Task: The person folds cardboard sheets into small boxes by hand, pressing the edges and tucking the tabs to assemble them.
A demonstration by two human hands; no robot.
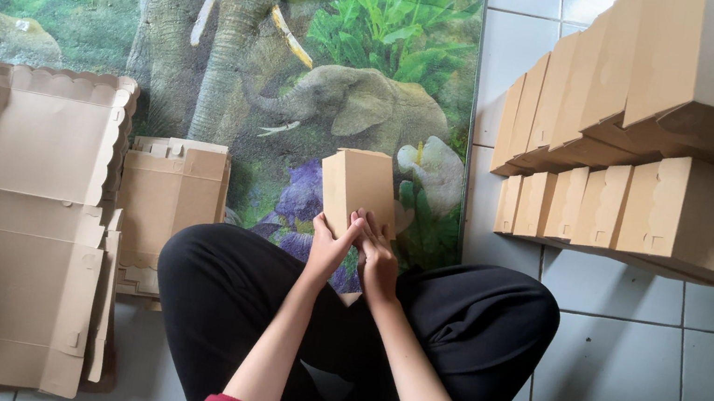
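Head view: at the centre, the left hand (329, 248) and right hand (378, 260) pinch a small brown box (359, 189) between them above the lap. Folded boxes (667, 143) are stacked at 2 o'clock; flat blanks (14, 225) remain piled at 9 o'clock.

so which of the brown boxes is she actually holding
The small folded box gripped by both the left hand and right hand; the others lie stacked aside.

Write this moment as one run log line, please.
left hand: holds cardboard box | right hand: holds it too | flat blanks: left
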